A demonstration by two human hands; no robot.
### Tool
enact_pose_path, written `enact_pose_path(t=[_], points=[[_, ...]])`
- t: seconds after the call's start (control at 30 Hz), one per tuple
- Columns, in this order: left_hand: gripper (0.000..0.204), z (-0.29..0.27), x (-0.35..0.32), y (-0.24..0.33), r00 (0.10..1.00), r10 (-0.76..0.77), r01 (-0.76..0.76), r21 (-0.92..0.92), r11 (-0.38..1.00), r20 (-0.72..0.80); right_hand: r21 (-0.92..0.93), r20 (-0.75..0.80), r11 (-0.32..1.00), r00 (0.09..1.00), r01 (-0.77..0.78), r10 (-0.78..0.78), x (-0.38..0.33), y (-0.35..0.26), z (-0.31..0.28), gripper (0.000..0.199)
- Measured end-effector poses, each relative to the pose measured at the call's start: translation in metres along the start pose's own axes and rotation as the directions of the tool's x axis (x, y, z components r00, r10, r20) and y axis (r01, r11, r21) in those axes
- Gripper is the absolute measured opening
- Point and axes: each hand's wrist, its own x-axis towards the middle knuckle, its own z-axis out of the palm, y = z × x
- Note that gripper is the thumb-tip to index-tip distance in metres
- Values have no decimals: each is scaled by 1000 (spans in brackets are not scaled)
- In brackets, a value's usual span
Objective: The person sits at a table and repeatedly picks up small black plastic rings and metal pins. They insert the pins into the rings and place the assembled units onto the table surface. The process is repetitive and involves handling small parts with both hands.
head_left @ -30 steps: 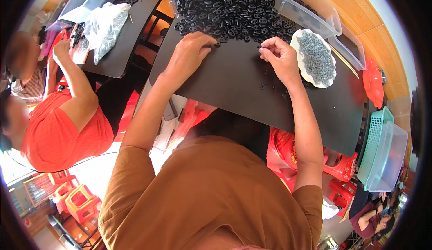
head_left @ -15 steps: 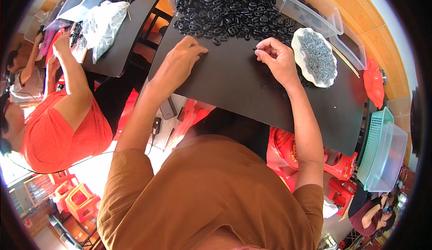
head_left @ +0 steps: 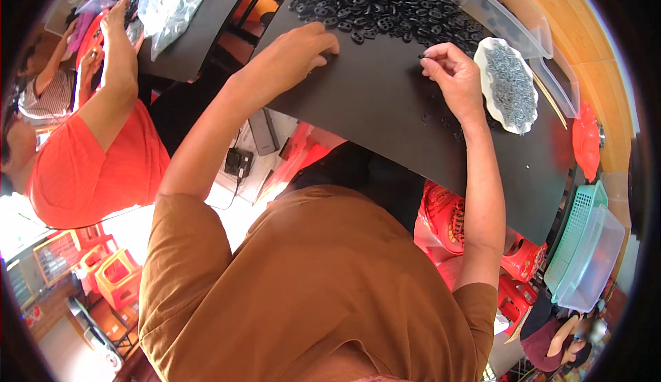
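Note:
A large heap of small black oval pieces with holes (head_left: 375, 3) covers the far part of the dark table (head_left: 385, 113). Just short of its near edge, my left hand (head_left: 296, 51) is low over the tabletop with its fingers curled in; whatever they may hold is hidden. My right hand (head_left: 454, 79) pinches a small black piece (head_left: 422, 56) between thumb and forefinger, a little above the table. Right beside that hand is a white scalloped dish (head_left: 487, 82) filled with small silvery-grey metal bits (head_left: 511, 86), too fine to name.
Clear plastic bins (head_left: 513, 20) stand at the far right, with thin sticks (head_left: 551, 100) by the dish. Further right are a red dish (head_left: 586, 141) and a green basket (head_left: 575, 234). At left, a person in red (head_left: 96, 168) works beside another table holding a plastic bag (head_left: 175, 7).
The view has shifted, so the table's contents appear further right and higher. My left hand's fingers have curled in more. My right hand keeps its pinch on the small black piece.

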Motion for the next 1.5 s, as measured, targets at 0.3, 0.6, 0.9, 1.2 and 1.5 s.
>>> enact_pose_path(t=[0.3, 0.6, 0.9, 1.2, 1.5], points=[[14, -5, 11, 8, 995, 98, -97, -102, 990, 9, 1, -1, 1000, 1000, -20, 20, -1, -2, 1, 8], [16, 33, 83, 38, 984, -159, -17, -935, 353, -78, 43, -26, 998, 999, -41, 42, 1, -9, -2, 9], [12, 80, 94, 37, 961, -262, -11, -963, 270, -85, 10, -13, 999, 999, -33, 34, 0, -11, 0, 11], [20, 81, 91, 34, 951, -308, 84, -984, 160, 31, 15, -35, 999, 999, -36, 36, -1, -17, -1, 9], [21, 84, 91, 35, 962, -275, 85, -963, 257, 12, -49, -19, 997, 998, -54, 54, 0, -17, 1, 7]])
